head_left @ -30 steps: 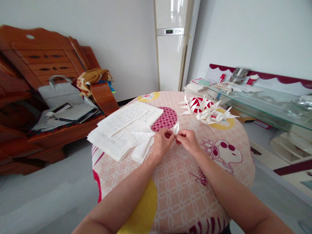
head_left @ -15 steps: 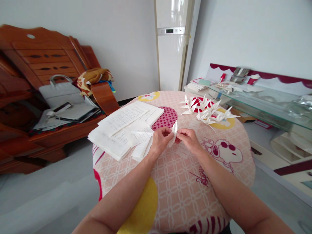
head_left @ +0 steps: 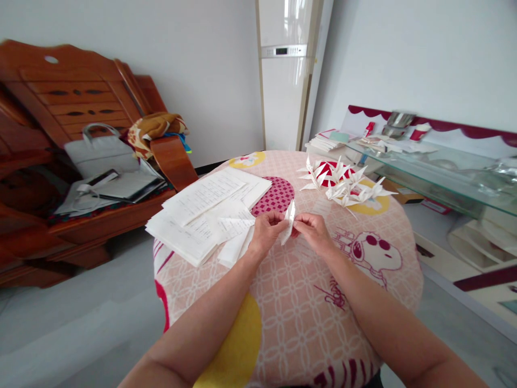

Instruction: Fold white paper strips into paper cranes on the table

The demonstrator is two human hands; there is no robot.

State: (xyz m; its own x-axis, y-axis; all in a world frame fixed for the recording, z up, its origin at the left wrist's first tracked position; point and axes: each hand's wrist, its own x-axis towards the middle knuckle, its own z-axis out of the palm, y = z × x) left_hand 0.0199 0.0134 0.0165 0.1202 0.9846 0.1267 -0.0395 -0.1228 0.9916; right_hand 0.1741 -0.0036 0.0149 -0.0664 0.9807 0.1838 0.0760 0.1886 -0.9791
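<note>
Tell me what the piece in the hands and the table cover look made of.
Folded piece: thin white paper, matte, sharply creased, like the printed sheet stack. Table cover: probably soft cloth, matte, its print draping over the edge.

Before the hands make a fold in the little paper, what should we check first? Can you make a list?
1. Grip on the little paper: the left hand and the right hand both pinch it. Ok.
2. Paper stands upright between the fingers: ok.
3. Edges lined up evenly: cannot tell, too small to see.
4. Bare tablecloth nearer the person than the hands: ok.
5. Stack of printed sheets lies just beside the left hand: ok.
6. Finished paper shapes lie beyond the hands, apart from them: ok.
</note>
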